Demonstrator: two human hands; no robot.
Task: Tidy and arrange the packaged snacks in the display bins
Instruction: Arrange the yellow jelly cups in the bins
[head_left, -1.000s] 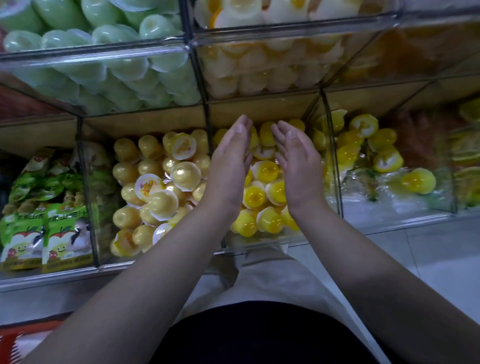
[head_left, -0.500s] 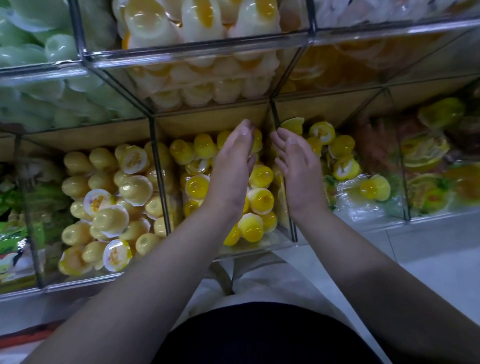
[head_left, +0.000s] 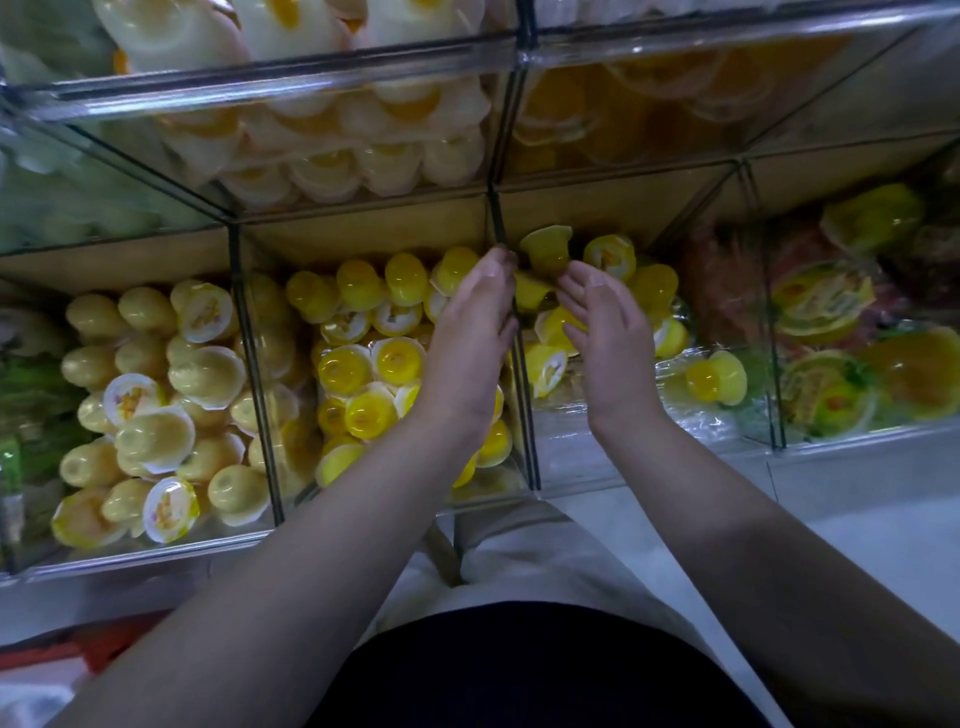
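Bright yellow jelly cups (head_left: 363, 364) fill the middle clear bin of the lower row. The bin to its right holds fewer yellow cups (head_left: 717, 376) on crinkled plastic. My left hand (head_left: 470, 332) reaches in over the middle bin, fingers straight, its tips at the clear divider (head_left: 527, 426). My right hand (head_left: 602, 332) is inside the right bin, fingers straight and palm facing left, just over some yellow cups (head_left: 556, 325). I cannot tell whether it touches them. Neither hand grips anything.
Pale yellow cups (head_left: 156, 395) fill the bin at the left. Upper bins hold white-and-yellow cups (head_left: 332, 135) and orange ones (head_left: 649, 104). A far-right bin (head_left: 831, 374) has mixed yellow-orange packs. White floor (head_left: 883, 545) lies below the shelf.
Both hands have shifted right along the row. The right hand has passed from the middle bin over the divider into the bin beside it; the left hand now sits at the divider.
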